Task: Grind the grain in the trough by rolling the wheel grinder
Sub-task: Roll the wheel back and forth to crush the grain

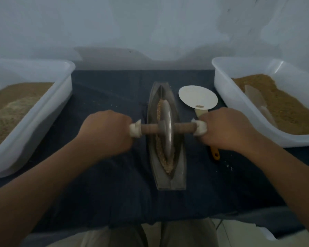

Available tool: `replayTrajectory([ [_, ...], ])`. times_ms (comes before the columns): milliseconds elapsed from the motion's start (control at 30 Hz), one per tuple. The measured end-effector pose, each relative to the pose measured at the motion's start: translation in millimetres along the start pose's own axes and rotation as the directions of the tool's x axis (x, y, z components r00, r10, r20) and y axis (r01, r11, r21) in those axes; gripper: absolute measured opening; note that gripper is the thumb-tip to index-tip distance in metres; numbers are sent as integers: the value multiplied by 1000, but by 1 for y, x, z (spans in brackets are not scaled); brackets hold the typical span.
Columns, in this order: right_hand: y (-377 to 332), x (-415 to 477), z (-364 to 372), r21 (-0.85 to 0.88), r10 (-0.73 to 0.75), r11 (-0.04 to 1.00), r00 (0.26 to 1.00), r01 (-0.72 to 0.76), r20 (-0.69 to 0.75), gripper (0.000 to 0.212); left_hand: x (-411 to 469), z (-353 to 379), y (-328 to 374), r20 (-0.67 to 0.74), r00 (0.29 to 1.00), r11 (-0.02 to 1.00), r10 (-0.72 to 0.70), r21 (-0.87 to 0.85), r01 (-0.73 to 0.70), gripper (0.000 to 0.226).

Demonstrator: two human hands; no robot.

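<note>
While you're gripping the axle at both ends, the wheel grinder (166, 129) is standing on edge in the trough (179, 169), roughly at mid-length. Your left hand (107, 132) is curling its fingers round the left end of the wooden axle (150, 130). Your right hand (227, 129) is doing the same on the right end. Both fists are closing over the white wrapping (135, 130) at the axle tips, knuckles facing up.

Grain (168, 166) is lying along the trough's groove, showing beyond the disc on its left side and behind it toward you. The trough is sitting lengthwise, pointing away from you, on a dark cloth (114, 184) at table centre.

The left tub (48, 107) is holding tan meal (16, 104). The right tub (239, 120) is holding browner meal (278, 104), with a pale scoop-like piece (255, 98) lying in it.

A white round plate (197, 97) is lying just right of the trough's far end, with a few crumbs near its front edge. A yellow-handled tool (215, 155) is lying under your right hand. Its head is mostly hidden, so I can't tell what it is. Stray grains (229, 168) are dotting the cloth.
</note>
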State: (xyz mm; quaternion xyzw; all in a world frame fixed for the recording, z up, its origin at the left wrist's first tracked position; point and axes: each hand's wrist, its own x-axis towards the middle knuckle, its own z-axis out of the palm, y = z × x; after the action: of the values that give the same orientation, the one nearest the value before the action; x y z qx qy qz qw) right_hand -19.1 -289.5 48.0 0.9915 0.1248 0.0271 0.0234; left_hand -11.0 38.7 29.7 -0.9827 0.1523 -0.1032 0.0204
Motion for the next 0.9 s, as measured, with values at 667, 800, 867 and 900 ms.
replayTrajectory([
  [667, 6, 40, 13, -64, 65, 995, 985, -76, -157, 33, 46, 6, 1, -6, 997, 997, -78, 16, 78, 34],
  [800, 4, 74, 9, -48, 147, 987, 978, -156, -145, 34, 81, -9, 6, 38, 995, 996, -89, 23, 88, 22],
  [867, 3, 57, 8, 4, 151, 989, 988, -150, -37, 34, 67, -15, 7, 84, 995, 999, -45, 19, 43, 20],
  [900, 2, 42, 7, 23, 128, 991, 992, -128, 0, 34, 54, -15, 5, 105, 994, 1000, -13, 11, 12, 20],
])
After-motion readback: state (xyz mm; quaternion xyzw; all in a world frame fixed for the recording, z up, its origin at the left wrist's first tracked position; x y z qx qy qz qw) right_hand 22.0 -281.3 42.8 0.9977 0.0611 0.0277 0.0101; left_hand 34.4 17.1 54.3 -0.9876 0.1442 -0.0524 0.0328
